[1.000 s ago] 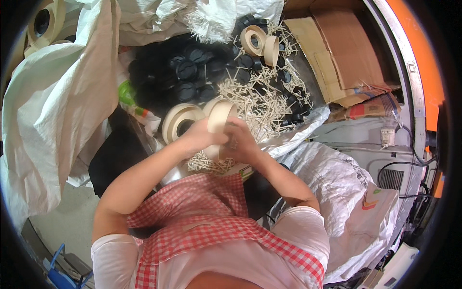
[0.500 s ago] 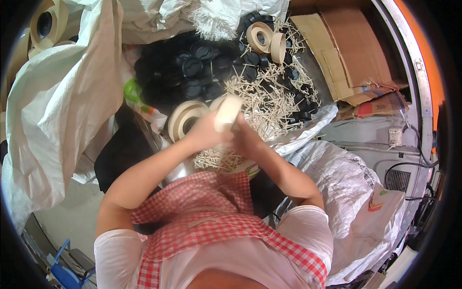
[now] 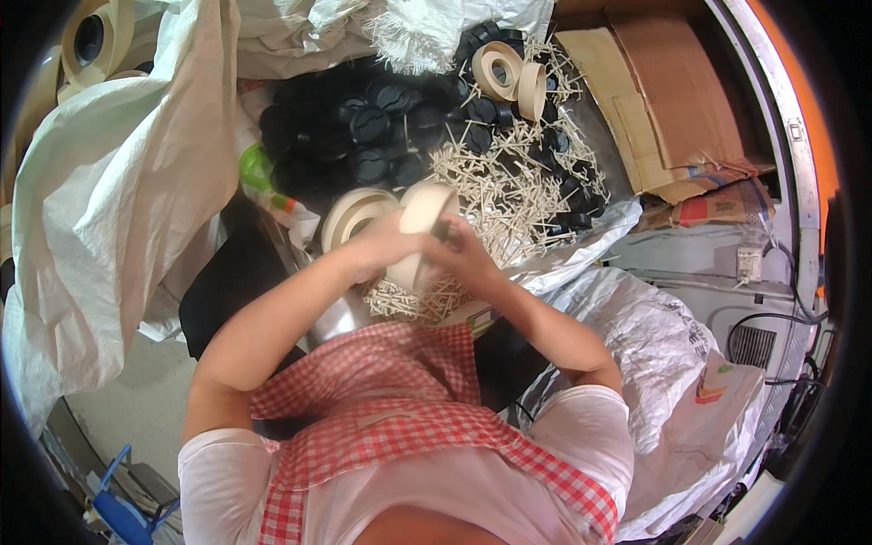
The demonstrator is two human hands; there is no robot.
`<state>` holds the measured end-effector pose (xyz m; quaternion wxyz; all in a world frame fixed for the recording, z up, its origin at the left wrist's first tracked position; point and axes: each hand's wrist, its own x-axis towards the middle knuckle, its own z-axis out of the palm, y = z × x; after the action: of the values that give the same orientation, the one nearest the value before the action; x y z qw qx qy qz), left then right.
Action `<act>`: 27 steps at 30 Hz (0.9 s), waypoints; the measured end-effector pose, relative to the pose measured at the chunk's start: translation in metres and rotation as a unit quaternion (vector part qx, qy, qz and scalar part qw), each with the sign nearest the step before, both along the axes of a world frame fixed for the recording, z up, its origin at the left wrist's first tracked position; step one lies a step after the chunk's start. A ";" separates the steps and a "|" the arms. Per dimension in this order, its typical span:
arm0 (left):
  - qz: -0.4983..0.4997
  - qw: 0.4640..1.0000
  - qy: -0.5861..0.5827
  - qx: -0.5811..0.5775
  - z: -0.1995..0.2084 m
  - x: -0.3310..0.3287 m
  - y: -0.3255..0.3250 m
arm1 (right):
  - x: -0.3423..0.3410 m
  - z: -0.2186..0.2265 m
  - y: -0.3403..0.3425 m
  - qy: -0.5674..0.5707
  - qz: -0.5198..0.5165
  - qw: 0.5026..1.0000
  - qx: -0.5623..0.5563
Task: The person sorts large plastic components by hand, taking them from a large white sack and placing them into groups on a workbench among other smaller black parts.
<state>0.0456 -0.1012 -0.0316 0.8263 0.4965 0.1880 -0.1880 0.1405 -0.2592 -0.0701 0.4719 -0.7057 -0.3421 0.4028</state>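
My left hand (image 3: 389, 247) is closed around a cream-coloured ring (image 3: 427, 207), which stands on edge in front of me. At the ring's right side, the fingers of my right hand (image 3: 472, 263) are curled together. A small dark part shows by those fingertips, but what they pinch is hidden. Behind my left hand rests another cream ring (image 3: 343, 221). Beneath and beyond both hands lies a heap of small cream pegs (image 3: 500, 182). Black round caps (image 3: 371, 127) are piled to its left and partly under it.
Two more cream rings (image 3: 497, 70) lie on the heap's far side. Large white woven sacks (image 3: 118, 209) hang at the left, with another sack (image 3: 636, 354) at the right. Brown cardboard (image 3: 677, 100) stands at the far right above a grey machine panel with cables.
The ring in my left hand has turned and now shows more of its round opening. My right hand's fingers have shifted slightly up and right along its side.
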 end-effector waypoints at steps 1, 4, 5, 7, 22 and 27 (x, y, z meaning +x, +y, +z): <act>0.001 1.000 0.001 0.000 -0.006 -0.001 -0.001 | -0.001 -0.001 0.004 0.268 -0.109 0.955 -0.071; 0.079 0.990 -0.101 0.060 -0.022 -0.002 -0.006 | -0.004 0.009 0.009 0.275 -0.146 0.948 -0.061; 0.079 0.990 -0.100 0.061 -0.025 -0.003 -0.006 | -0.005 0.011 0.011 0.255 -0.146 0.956 -0.007; 0.081 0.986 -0.108 0.093 -0.025 0.002 -0.011 | 0.000 -0.038 -0.009 0.088 -0.080 0.992 0.038; 0.112 0.987 -0.053 0.098 -0.032 0.001 -0.011 | 0.016 -0.082 -0.028 -0.195 0.071 0.978 -0.005; 0.176 0.979 -0.065 0.078 0.002 -0.008 0.030 | 0.045 -0.010 0.007 -0.259 0.076 0.939 -0.213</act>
<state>0.0373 -0.0713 -0.0298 0.8155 0.5302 0.2319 0.0084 0.1856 -0.2519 -0.0796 0.1738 -0.8414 -0.4113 0.3043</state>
